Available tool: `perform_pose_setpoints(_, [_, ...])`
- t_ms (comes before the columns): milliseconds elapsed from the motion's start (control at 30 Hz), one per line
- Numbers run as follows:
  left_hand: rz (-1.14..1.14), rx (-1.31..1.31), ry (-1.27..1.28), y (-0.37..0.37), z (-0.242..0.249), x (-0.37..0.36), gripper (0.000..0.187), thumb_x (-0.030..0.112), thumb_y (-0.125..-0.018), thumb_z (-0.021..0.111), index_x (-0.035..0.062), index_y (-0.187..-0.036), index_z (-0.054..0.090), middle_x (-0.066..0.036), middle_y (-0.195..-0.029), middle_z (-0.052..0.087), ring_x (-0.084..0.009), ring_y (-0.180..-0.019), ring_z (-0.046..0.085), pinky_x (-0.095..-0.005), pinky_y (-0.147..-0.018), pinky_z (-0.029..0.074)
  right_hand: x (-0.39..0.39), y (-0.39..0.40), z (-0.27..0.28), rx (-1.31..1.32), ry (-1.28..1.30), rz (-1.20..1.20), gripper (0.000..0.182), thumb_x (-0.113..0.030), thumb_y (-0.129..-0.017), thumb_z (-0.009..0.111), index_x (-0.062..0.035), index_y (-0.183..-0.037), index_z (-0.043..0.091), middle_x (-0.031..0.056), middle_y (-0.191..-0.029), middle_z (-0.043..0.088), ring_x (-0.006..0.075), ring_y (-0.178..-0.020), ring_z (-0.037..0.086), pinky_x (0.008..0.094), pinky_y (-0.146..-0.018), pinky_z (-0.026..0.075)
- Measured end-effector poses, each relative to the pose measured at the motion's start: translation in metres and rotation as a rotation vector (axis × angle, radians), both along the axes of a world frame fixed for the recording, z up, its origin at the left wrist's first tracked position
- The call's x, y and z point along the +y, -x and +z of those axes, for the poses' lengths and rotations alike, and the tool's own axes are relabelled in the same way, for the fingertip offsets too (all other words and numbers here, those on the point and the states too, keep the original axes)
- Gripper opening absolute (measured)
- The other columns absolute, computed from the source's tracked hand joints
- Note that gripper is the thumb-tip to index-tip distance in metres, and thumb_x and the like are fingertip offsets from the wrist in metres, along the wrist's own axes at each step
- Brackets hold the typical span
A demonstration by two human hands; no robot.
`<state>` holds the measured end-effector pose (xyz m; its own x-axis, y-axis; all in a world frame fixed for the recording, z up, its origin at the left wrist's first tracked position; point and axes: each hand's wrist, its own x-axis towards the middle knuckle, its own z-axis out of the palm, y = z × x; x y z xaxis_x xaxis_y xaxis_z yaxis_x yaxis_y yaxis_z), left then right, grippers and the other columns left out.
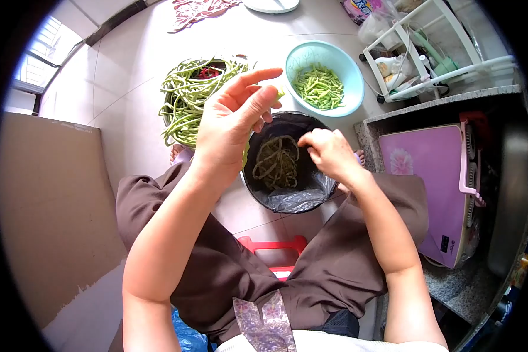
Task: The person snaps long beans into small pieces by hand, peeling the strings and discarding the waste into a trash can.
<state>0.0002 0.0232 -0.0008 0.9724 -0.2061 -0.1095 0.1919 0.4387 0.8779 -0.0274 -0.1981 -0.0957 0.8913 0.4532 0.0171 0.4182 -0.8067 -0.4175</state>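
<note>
Yard-long bean [280, 94] pinched in left hand [232, 114] beside bin [299, 202], right hand [332, 155] curled above bin, contents unclear: likely trimming, next calling for a snap.

Green bean [281, 93], probably, mostly hidden behind the left hand [229, 117].

One bin [299, 203] — one blue basin [355, 82]

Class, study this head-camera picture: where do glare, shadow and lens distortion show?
Head view: a rounded black border and curved outer edges suggest a wide lens; head view: glare whitens the upper floor; head view: shadow dims the inside of the bin, though its contents remain visible.
</note>
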Motion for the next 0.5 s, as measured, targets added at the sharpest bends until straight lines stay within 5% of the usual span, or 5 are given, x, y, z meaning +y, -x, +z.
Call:
perform_pose_setpoints(67, [-0.051,-0.034,-0.019,0.000,-0.003,0.001,0.034,0.019,-0.086,0.065,0.0057,-0.117,0.059,0.001,-0.084,0.063,-0.0032,-0.069,0.052,-0.0173,-0.062,0.039,0.013,-0.006,0.046,0.248,-0.369,-0.184,0.028,-0.007,-0.075,0.064,-0.0084,-0.103,0.063,0.0063,-0.073,0.057,0.0183,-0.061,0.052,0.0318,-0.057,0.041])
perform_pose_setpoints(133, [-0.110,-0.056,-0.111,0.004,-0.001,-0.004,0.035,0.017,-0.086,0.065,0.0056,-0.118,0.057,0.001,-0.083,0.063,-0.0036,-0.071,0.053,-0.0178,-0.063,0.041,0.020,-0.005,0.080,0.299,-0.701,-0.224,0.031,-0.007,-0.074,0.067,-0.0072,-0.105,0.062,0.0017,-0.069,0.050,0.0120,-0.057,0.040,0.0261,-0.054,0.036])
perform_pose_setpoints(267, [-0.228,-0.051,-0.137,0.011,-0.006,-0.014,0.040,0.020,-0.087,0.066,0.0083,-0.123,0.051,0.004,-0.082,0.059,-0.0011,-0.069,0.049,-0.0154,-0.061,0.037,0.027,-0.003,0.109,0.198,-0.807,-0.109,0.026,-0.005,-0.073,0.069,-0.0058,-0.098,0.063,-0.0010,-0.068,0.044,0.0095,-0.057,0.035,0.0232,-0.053,0.033])
perform_pose_setpoints(500, [-0.374,0.025,-0.128,0.013,-0.003,-0.013,0.038,0.015,-0.084,0.069,0.0041,-0.116,0.053,0.001,-0.084,0.062,-0.0024,-0.069,0.052,-0.0152,-0.061,0.042,0.013,-0.008,0.116,-0.121,-0.612,-0.046,0.009,-0.008,-0.075,0.069,-0.0048,-0.081,0.064,0.0017,-0.067,0.044,0.0124,-0.056,0.038,0.0262,-0.053,0.032])
